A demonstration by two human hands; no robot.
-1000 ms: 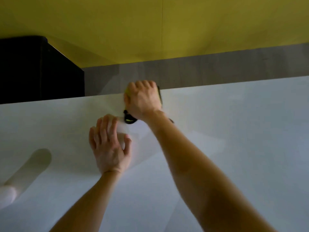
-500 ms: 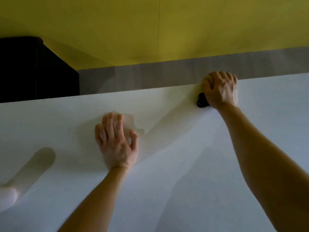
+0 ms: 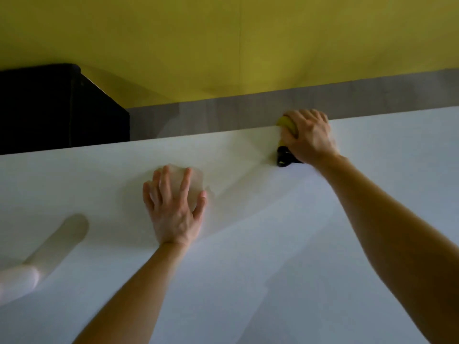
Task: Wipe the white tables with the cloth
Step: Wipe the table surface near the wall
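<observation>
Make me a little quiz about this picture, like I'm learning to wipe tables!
1. True or false: the left hand lies flat on the table.
2. Which hand grips the cloth: A left, B right?
3. Fill in: the right hand is at the table's ____ edge.

Key: 1 true; 2 B; 3 far.
</observation>
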